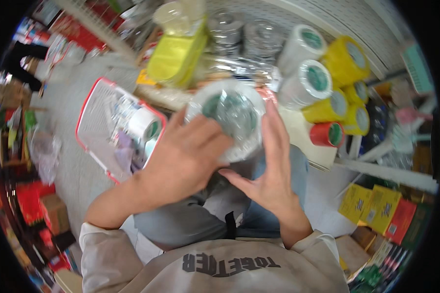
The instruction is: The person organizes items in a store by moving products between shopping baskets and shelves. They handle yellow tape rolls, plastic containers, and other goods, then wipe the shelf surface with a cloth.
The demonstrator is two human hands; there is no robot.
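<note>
Head view, looking down past a pale, long-sleeved top (220,266) with dark lettering, over the person's bent knees in blue-grey trousers (181,222). The left hand (193,149) reaches in from the left, back upward and fingers curled against the near left side of a large tape roll (233,116); whether they pinch it is hidden. The right hand (269,183) stands open, its fingers stretched along the roll's right edge and its thumb spread wide toward the near side. The roll is between the hands, above the knees, its flat face turned up. It is a thick white ring around a green core, covered in shiny, wrinkled clear film.

To the left, on a smooth grey floor (73,110), is a white mesh shopping basket (95,117) with a red rim; inside lie a smaller white roll (143,123) with a green core and something soft and lilac.

Just right of the hands, on a cream shelf (303,139), a short red tape roll (322,135) lies near glossy white tape stacks (305,84) and yellow ones (344,61). Farther left on the shelf is a lime-yellow plastic bin (173,58). White perforated panelling (327,12) rises at the far side.
</note>
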